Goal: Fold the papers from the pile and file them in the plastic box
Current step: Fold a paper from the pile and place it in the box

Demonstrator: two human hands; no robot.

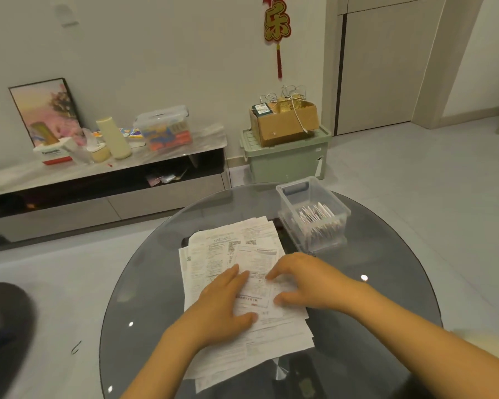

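A loose pile of printed white papers (213,254) lies in the middle of a round dark glass table (144,283). On top of it sits a smaller sheet (255,286) with red print. My left hand (222,303) rests flat on the pile, its fingers straight and touching the left edge of that sheet. My right hand (303,280) hovers over the sheet's right side with fingers bent down onto it. A clear plastic box (313,211) stands at the table's far right, holding several folded papers upright.
Behind the table, a low TV bench (104,174) carries a framed picture, a cream vase and a lidded clear bin. A green storage crate (285,156) with a cardboard box on top stands by the wall. A dark object (6,321) sits at the left edge.
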